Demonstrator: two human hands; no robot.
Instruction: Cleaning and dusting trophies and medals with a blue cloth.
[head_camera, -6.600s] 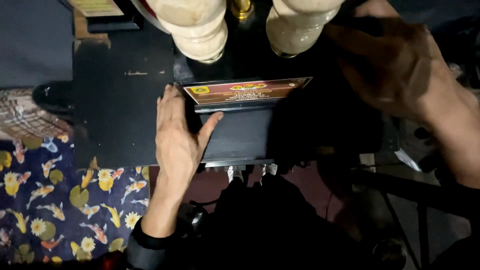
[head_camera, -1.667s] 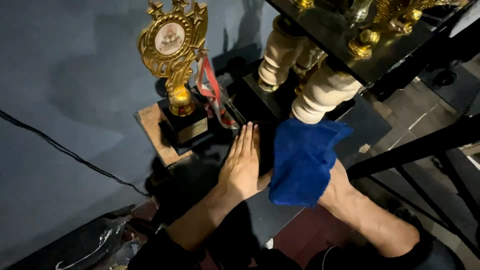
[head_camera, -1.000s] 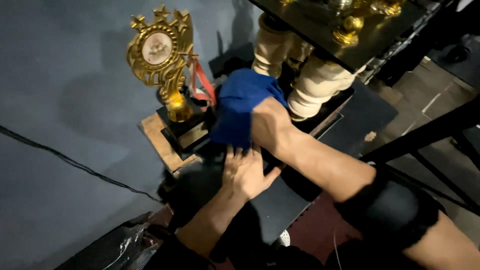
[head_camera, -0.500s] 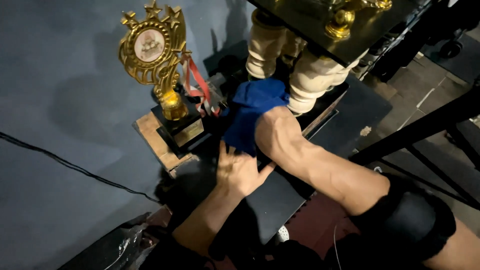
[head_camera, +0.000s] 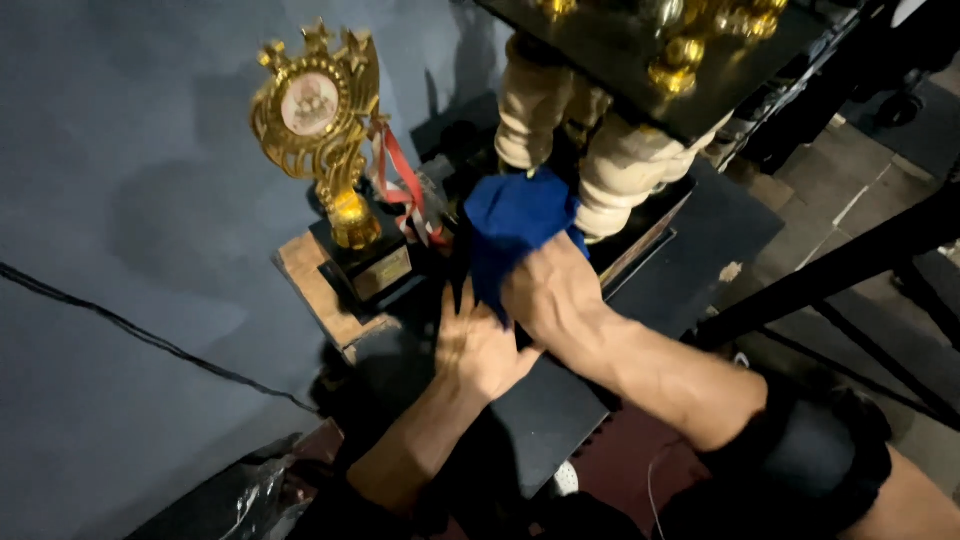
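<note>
My right hand (head_camera: 548, 293) is closed on a blue cloth (head_camera: 510, 225) and presses it against the black base of a tall trophy (head_camera: 640, 225) with thick cream columns (head_camera: 625, 175). My left hand (head_camera: 478, 345) lies flat with fingers spread on the black base just below the cloth, partly under my right wrist. A small gold trophy (head_camera: 320, 120) with a round medallion and a red ribbon stands to the left on a black block.
A wooden slab (head_camera: 315, 295) lies under the small trophy. A grey wall (head_camera: 120, 200) with a thin black cable fills the left. Dark metal bars (head_camera: 850, 270) and a tiled floor lie to the right. The trophy's black upper tier (head_camera: 640, 50) carries gold figures.
My right hand swept the blue cloth from the base's right side up to its left near the columns, then drew it back a little. My left hand stayed pressed on the base.
</note>
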